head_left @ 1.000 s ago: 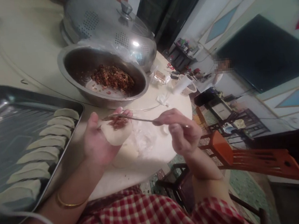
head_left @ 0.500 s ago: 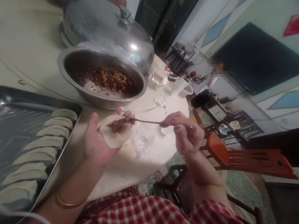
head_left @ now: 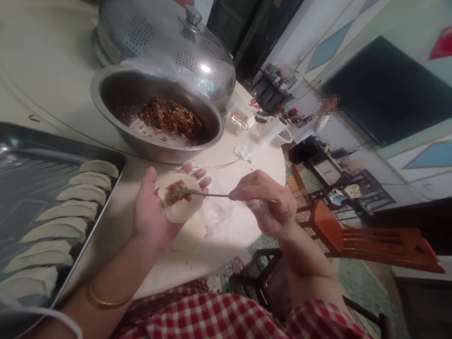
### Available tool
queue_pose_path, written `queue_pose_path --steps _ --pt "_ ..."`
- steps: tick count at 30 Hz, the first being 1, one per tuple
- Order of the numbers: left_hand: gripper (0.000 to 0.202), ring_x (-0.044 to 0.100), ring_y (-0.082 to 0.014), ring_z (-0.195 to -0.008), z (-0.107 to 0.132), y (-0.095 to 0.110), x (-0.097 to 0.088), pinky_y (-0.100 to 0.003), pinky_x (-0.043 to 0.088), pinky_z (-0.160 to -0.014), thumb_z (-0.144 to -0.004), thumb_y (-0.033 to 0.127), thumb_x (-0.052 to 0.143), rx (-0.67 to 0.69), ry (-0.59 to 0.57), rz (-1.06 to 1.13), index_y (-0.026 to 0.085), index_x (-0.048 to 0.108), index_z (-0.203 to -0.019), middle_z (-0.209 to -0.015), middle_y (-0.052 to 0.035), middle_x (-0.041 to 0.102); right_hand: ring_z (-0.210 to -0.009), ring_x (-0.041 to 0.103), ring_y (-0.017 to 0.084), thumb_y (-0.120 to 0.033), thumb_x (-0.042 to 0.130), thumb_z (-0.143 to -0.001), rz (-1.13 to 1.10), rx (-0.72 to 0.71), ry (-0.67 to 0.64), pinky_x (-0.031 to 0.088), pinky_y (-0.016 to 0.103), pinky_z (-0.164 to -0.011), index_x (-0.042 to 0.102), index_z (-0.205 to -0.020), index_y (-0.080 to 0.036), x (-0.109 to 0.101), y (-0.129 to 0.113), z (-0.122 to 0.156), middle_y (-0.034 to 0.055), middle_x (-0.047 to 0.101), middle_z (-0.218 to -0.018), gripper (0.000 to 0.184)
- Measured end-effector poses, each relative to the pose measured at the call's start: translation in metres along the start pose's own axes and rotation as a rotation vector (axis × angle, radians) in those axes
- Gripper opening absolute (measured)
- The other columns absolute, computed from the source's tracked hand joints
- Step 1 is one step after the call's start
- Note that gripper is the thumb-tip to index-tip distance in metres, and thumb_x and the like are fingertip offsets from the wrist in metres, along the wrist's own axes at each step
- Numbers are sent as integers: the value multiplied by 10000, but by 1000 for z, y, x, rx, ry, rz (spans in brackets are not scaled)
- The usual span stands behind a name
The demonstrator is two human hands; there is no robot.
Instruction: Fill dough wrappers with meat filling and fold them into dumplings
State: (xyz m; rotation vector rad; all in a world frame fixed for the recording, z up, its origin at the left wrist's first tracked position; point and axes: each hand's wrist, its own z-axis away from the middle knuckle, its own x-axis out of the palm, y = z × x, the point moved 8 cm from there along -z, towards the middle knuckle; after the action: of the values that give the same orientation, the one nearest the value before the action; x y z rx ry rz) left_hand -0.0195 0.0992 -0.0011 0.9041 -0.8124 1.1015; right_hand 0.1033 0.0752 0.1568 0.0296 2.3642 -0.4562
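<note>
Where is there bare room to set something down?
Inside the tray, left of the dumplings; also the tabletop beyond the tray, left of the steel bowl, mostly bare. It's crowded between left hand and right hand, with dough wrapper and utensil near crumpled plastic.

Filling [head_left: 174, 191] on wrapper [head_left: 185, 210], seemingly under utensil [head_left: 214, 195].

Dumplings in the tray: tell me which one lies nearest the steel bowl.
The dumpling at the top end of the row, by the right-hand corner of the tray; the others trail down and left in view, each farther from the steel bowl.
</note>
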Motion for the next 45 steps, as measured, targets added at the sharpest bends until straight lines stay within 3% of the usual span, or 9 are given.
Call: queue_pose_path --steps 7,17,25,33,41,45 --pt "591 753 -296 -945 0 -2 0 -372 641 -740 -997 544 310 -38 -33 16 89 598 -1241 -1097 -201 737 -750 686 169 -185 527 -987 -53 -55 175 582 355 -683 680 -1074 -205 -16 2 8 38 758 -826 177" --pt "641 757 -283 -908 -1 -2 -2 -364 645 -712 -1003 555 252 -35 49 3 80 595 -1262 -1063 -199 746 -800 700 170 -208 503 -1010 28 -117 -21 588 345 -737 672 -1040 -148 5 5 2 88 766 -847 182" --pt "655 750 -311 -932 -1 2 -1 -409 644 -730 -999 546 307 -18 44 34 49 527 -1365 -1071 -231 738 -781 716 166 -236 544 -995 -42 -105 118 589 346 -713 711 -1045 -186 -28 -1 13 33 760 -825 181" --pt "659 747 -286 -922 2 -3 1 -377 628 -766 -1004 545 261 -56 112 -4 73 522 -1384 -1055 -207 747 -769 704 163 -208 570 -984 -89 -57 -50 575 353 -761 703 -996 -154 -12 1 10 47 762 -805 144" --pt "628 743 -266 -932 0 -6 -3 -383 630 -782 -1007 533 279 -74 65 -21 82 518 -1373 -1040 -178 747 -814 707 166 -231 539 -999 -10 -94 91 566 358 -767 690 -1080 -204 -20 7 11 28 769 -858 173" --pt "626 735 -273 -960 0 -6 -2 -380 620 -815 -1000 542 312 -87 35 17 93 504 -1393 -1082 -178 741 -805 703 162 -230 538 -1000 4 -79 81 564 352 -761 692 -1049 -199 -15 6 10 30 767 -846 164"
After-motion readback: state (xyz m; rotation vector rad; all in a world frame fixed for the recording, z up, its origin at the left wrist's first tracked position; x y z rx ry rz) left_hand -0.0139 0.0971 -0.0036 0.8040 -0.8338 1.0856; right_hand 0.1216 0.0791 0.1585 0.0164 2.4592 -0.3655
